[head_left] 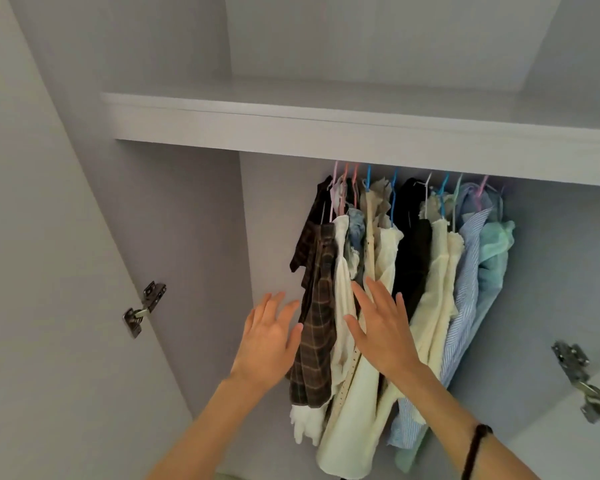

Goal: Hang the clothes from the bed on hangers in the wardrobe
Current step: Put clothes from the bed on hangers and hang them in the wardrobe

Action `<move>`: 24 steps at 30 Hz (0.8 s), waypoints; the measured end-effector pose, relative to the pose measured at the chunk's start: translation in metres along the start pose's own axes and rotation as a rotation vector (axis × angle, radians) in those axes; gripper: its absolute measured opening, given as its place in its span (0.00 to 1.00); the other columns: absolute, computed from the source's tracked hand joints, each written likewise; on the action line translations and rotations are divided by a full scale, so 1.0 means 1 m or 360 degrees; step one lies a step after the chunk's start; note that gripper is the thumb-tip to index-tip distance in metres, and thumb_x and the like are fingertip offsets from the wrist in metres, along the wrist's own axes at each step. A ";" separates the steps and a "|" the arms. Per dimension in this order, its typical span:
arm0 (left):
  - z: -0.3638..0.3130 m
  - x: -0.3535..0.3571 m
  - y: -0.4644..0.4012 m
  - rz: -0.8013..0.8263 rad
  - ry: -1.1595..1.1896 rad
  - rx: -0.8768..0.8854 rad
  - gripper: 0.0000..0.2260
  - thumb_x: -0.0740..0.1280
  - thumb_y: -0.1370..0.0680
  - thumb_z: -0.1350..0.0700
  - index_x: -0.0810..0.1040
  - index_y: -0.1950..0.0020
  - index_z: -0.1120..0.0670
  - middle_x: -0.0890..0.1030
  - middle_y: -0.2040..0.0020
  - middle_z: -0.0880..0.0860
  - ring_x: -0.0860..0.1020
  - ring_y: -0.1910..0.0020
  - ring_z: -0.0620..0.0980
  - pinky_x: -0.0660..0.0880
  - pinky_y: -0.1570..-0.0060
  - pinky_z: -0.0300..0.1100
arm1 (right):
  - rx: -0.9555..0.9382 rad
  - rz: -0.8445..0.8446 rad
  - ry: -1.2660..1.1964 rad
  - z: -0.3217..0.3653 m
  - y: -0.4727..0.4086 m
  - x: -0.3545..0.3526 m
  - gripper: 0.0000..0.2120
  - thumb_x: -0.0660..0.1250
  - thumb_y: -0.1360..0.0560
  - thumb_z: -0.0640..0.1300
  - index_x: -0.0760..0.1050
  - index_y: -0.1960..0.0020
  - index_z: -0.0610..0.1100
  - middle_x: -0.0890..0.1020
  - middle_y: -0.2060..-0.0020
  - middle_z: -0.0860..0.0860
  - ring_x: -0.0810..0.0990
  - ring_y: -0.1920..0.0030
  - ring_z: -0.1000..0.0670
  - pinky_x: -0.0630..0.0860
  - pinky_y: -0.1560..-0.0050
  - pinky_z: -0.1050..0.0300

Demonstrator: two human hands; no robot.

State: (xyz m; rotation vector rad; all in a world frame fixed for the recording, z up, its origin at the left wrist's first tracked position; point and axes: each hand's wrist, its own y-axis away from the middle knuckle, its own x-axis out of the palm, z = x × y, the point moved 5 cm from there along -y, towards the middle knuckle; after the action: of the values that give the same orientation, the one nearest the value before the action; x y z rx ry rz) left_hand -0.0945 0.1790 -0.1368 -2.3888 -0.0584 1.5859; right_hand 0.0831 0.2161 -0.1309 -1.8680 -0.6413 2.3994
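The wardrobe stands open, and under its white shelf the clothes hang close together on coloured hangers – a tight bunch that fills only the middle and right part of the space. To the left of the bunch there is free room up to the inner side wall, and to the right of the pale green garment a smaller free strip remains before the right door. The rail that carries the hooks is hidden behind the front edge of the shelf, so only the hook necks show. The left hand is wide, fingers spread and straight, holding nothing; it is just beside the dark plaid shirt at the left end of the row, and I cannot tell if the fingertips touch the cloth. The right hand is also wide and flat, holding nothing, in front of the cream garments in the middle of the row; whether it presses on them is hard to see. A dark band goes around the right forearm. A metal hinge sits on the left door edge and another hinge on the right one – the second is blurred. The lower ends of the clothes and both forearms are cut off by the bottom of the view, and the bed is not in view.
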 end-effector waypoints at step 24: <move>-0.017 0.032 -0.154 -0.0226 0.0342 -0.0159 0.25 0.60 0.20 0.55 0.55 0.25 0.55 0.69 0.38 0.51 0.71 0.42 0.47 0.68 0.41 0.36 | -0.0536 -0.0304 -0.0228 -0.055 -0.140 0.018 0.20 0.53 0.21 0.50 0.73 0.35 0.43 0.70 0.32 0.46 0.62 0.28 0.45 0.69 0.34 0.43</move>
State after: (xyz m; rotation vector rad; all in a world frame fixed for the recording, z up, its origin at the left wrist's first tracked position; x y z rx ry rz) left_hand -0.0485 0.3298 -0.1216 -2.5532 -0.2640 1.2853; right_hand 0.0981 0.3652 -0.1108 -1.6500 -1.2431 2.4342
